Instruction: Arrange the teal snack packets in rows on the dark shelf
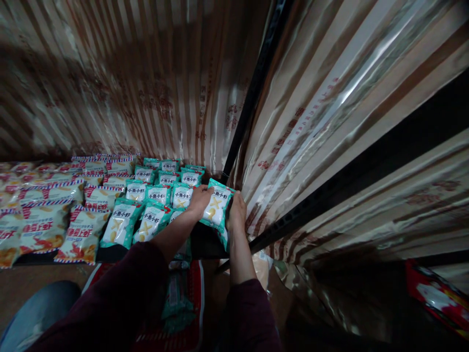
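My left hand [200, 200] and my right hand [236, 212] both grip one teal snack packet [217, 204] with a white label, held upright at the right end of a low dark shelf [205, 244]. Just left of it lie rows of matching teal snack packets [154, 195], several deep. Further left are red, white and blue striped snack packets [54, 215]. My dark maroon sleeves reach in from the bottom of the view.
A black metal upright [252, 93] and a perforated black rail [293, 220] frame the shelf's right corner. Shiny striped plastic sheeting [348, 122] covers the back and right sides. A red crate or mat [194, 293] with packets lies on the floor below. My knee in jeans [32, 313] shows at bottom left.
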`<control>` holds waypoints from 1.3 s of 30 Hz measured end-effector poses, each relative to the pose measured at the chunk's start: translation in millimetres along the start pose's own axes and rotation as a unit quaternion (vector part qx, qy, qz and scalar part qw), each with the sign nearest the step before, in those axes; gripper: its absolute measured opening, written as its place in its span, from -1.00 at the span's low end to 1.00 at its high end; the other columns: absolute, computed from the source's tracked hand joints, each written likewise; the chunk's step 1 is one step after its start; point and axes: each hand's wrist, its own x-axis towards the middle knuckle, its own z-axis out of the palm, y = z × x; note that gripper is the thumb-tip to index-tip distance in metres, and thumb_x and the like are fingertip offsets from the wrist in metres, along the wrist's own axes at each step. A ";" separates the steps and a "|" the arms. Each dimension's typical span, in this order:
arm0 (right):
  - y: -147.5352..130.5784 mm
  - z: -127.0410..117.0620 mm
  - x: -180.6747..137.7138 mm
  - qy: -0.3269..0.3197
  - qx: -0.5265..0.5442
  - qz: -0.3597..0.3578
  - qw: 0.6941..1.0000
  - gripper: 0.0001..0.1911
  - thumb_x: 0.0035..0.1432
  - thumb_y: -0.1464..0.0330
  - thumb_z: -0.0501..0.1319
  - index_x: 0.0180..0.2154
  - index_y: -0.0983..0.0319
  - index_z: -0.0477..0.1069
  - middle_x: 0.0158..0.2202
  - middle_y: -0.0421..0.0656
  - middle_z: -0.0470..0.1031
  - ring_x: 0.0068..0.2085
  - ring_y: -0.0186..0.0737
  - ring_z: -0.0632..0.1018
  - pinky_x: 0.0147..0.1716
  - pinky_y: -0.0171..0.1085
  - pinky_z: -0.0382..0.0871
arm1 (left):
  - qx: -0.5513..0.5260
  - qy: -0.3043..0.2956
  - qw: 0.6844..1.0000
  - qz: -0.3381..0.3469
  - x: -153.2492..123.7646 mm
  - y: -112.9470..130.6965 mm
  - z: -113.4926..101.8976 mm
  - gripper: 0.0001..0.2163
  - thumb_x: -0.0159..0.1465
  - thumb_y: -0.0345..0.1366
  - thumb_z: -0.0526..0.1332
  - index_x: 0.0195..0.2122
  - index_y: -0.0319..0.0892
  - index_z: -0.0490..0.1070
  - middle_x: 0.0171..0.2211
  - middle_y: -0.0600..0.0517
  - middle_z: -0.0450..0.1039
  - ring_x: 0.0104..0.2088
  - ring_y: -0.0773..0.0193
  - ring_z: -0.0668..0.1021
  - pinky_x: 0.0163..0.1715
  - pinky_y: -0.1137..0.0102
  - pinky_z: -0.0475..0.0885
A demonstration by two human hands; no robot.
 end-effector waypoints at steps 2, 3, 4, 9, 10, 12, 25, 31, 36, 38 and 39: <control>-1.5 0.1 0.0 -0.012 -0.025 0.005 1.000 -0.44 0.06 -0.09 0.09 -0.22 0.25 0.49 -0.45 -0.21 0.55 -0.37 -0.21 0.54 -0.37 -0.27 0.42 | -0.005 0.011 1.000 0.001 5.7 3.0 2.2 -0.83 0.26 -0.26 0.14 -0.21 -0.21 0.42 -0.32 -0.02 0.57 -0.35 0.25 0.61 -0.40 0.41 0.50; -2.4 0.2 -0.2 -0.020 -0.035 0.005 0.999 -0.43 0.05 -0.09 0.10 -0.22 0.25 0.48 -0.43 -0.21 0.55 -0.35 -0.20 0.55 -0.36 -0.27 0.42 | -0.006 0.019 1.000 0.003 9.3 4.3 3.6 -0.82 0.26 -0.25 0.13 -0.20 -0.21 0.42 -0.31 -0.02 0.57 -0.35 0.25 0.61 -0.39 0.41 0.50; -3.5 0.6 -0.7 -0.029 -0.040 0.005 0.999 -0.42 0.05 -0.09 0.11 -0.20 0.26 0.48 -0.40 -0.20 0.56 -0.33 -0.20 0.55 -0.35 -0.27 0.43 | -0.005 0.028 1.000 0.007 13.2 5.3 5.0 -0.81 0.27 -0.23 0.13 -0.19 -0.21 0.42 -0.30 -0.03 0.57 -0.33 0.24 0.61 -0.38 0.41 0.50; -11.7 4.5 -5.6 -0.054 -0.007 0.011 0.998 -0.41 0.01 0.00 0.20 -0.03 0.26 0.39 -0.30 -0.15 0.58 -0.29 -0.19 0.57 -0.35 -0.27 0.46 | 0.018 0.057 0.998 0.026 30.5 9.5 13.1 -0.76 0.28 -0.18 0.10 -0.16 -0.20 0.42 -0.23 -0.05 0.57 -0.27 0.23 0.60 -0.31 0.39 0.50; -12.9 5.2 -6.3 -0.058 -0.002 0.009 0.998 -0.40 0.00 0.02 0.22 -0.01 0.26 0.37 -0.30 -0.14 0.58 -0.29 -0.19 0.57 -0.35 -0.27 0.46 | 0.025 0.057 0.998 0.029 32.6 10.1 14.5 -0.76 0.29 -0.18 0.09 -0.14 -0.20 0.41 -0.22 -0.05 0.57 -0.26 0.24 0.60 -0.30 0.39 0.50; -13.2 5.7 -6.4 -0.061 -0.006 0.003 0.998 -0.38 0.00 0.05 0.22 0.03 0.27 0.34 -0.32 -0.13 0.58 -0.31 -0.18 0.57 -0.37 -0.26 0.46 | 0.041 0.056 0.997 0.032 34.8 10.2 16.4 -0.74 0.31 -0.17 0.05 -0.11 -0.19 0.40 -0.18 -0.06 0.56 -0.22 0.25 0.60 -0.28 0.41 0.49; -1.1 3.9 3.7 0.049 -0.133 -0.052 0.989 -0.41 0.00 0.01 0.18 -0.08 0.32 0.36 -0.25 -0.02 0.54 -0.26 -0.16 0.56 -0.26 -0.22 0.41 | 0.237 -0.005 0.967 0.098 -3.8 -0.1 12.9 -0.52 0.25 -0.35 0.07 0.22 -0.23 0.14 0.18 -0.19 0.29 0.18 0.11 0.37 0.16 0.29 0.22; -7.9 -0.3 -0.7 0.051 -0.224 -0.083 0.970 -0.51 0.08 -0.01 0.10 -0.22 0.28 0.42 -0.22 -0.01 0.53 -0.18 -0.10 0.52 -0.14 -0.17 0.35 | 0.248 -0.025 0.962 0.108 -4.6 -8.9 19.3 -0.46 0.22 -0.41 0.08 0.25 -0.23 0.08 0.18 -0.20 0.28 0.17 0.13 0.37 0.14 0.32 0.25; -13.2 0.3 2.6 -0.011 -0.261 -0.076 0.962 -0.49 0.08 -0.01 0.12 -0.13 0.24 0.45 -0.14 -0.02 0.54 -0.09 -0.05 0.51 -0.04 -0.12 0.30 | 0.233 -0.009 0.966 0.114 2.3 -12.7 21.4 -0.48 0.22 -0.42 0.09 0.24 -0.22 0.12 0.17 -0.21 0.30 0.18 0.12 0.36 0.12 0.31 0.27; -10.2 2.8 8.1 -0.028 -0.258 -0.059 0.964 -0.49 0.04 0.02 0.18 -0.10 0.25 0.45 -0.10 0.00 0.53 -0.05 -0.03 0.51 -0.02 -0.10 0.30 | 0.219 -0.003 0.971 0.099 5.8 -11.7 20.8 -0.52 0.24 -0.40 0.09 0.21 -0.22 0.16 0.17 -0.21 0.30 0.18 0.13 0.37 0.12 0.32 0.28; -7.6 4.4 11.3 -0.031 -0.257 -0.055 0.964 -0.49 0.02 0.05 0.20 -0.10 0.25 0.46 -0.09 0.00 0.53 -0.04 -0.03 0.50 -0.01 -0.10 0.30 | 0.214 -0.001 0.973 0.090 7.6 -10.6 20.2 -0.53 0.24 -0.39 0.09 0.20 -0.22 0.17 0.16 -0.21 0.31 0.17 0.14 0.38 0.11 0.33 0.28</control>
